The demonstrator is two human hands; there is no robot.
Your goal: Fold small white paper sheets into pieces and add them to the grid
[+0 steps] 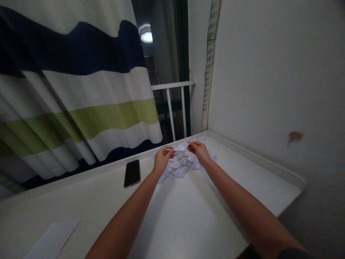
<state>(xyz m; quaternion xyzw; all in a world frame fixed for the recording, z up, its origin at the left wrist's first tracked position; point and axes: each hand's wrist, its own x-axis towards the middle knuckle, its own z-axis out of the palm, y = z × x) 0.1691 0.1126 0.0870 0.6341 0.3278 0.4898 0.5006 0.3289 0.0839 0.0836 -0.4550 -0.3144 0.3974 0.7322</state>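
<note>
Both my hands hold a small white piece of paper (181, 146) stretched between them, just above a pile of paper scraps (179, 167). My left hand (163, 158) pinches the paper's left end between thumb and fingers. At the other end, my right hand (198, 151) is closed in a pinch on the same piece. The scraps lie loosely heaped near the back corner of the white table (178, 216), partly behind my hands. Whether the held piece is creased or torn is too small to tell.
A black phone (132, 173) lies left of my left hand. White paper sheets (54, 239) rest at the table's near left. A raised rim (253, 160) runs along the back and right edges. Beyond are a striped curtain (81, 118), a white railing (172, 85) and a wall (269, 72).
</note>
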